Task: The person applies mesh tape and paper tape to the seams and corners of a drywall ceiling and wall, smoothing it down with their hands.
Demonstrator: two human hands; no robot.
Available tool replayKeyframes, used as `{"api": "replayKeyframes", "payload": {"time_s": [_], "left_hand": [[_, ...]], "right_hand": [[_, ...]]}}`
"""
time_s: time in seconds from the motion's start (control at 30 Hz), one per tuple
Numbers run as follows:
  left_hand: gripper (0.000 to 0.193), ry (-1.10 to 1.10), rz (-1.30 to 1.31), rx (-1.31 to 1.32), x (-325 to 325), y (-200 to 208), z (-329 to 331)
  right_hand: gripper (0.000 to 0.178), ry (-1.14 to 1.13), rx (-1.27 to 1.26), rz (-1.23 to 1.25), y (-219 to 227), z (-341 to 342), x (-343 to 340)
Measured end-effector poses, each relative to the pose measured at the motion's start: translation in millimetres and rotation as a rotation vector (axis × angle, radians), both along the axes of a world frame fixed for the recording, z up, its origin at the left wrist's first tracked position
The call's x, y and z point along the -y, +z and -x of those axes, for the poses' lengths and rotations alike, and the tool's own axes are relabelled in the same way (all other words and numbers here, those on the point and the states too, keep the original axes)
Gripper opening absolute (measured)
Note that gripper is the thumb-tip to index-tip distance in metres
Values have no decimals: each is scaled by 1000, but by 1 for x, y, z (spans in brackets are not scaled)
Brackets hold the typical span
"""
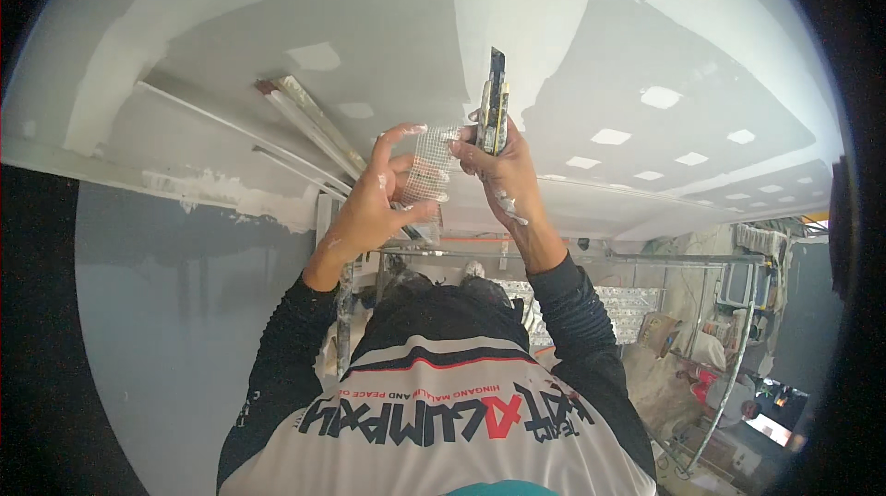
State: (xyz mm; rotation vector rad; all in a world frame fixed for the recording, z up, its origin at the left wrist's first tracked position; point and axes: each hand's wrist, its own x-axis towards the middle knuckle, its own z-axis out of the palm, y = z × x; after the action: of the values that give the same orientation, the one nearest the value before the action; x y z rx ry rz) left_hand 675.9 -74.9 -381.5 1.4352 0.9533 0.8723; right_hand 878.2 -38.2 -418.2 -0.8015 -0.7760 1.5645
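My left hand [374, 201], smeared with white plaster, is raised in front of me and holds a small roll of white mesh joint tape [426, 173], its fingers wrapped around it. My right hand [503, 173] grips a yellow and black utility knife [495, 104] with the blade pointing up, right beside the free end of the tape. Both hands are close together, below a grey plasterboard ceiling [388, 35] with white filled joints. My dark sleeves and printed white shirt fill the lower middle.
Long pale metal strips [305, 122] lie along the ceiling near the left hand. A grey wall [175, 311] drops at the left. Below stand a metal scaffold platform [628, 298] and rail, with bags and clutter [711, 358] on the floor at the right.
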Motion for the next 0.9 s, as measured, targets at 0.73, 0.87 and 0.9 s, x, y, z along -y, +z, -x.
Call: {"api": "replayKeyframes", "payload": {"time_s": [0.73, 0.87, 0.9], "left_hand": [[39, 147, -71, 50, -19, -6, 5], [43, 161, -136, -54, -19, -4, 10], [43, 160, -135, -54, -18, -2, 10]], "right_hand": [[20, -73, 538, -233, 10, -33, 14], [24, -12, 867, -396, 17, -58, 31], [27, 20, 971, -456, 23, -60, 34]]}}
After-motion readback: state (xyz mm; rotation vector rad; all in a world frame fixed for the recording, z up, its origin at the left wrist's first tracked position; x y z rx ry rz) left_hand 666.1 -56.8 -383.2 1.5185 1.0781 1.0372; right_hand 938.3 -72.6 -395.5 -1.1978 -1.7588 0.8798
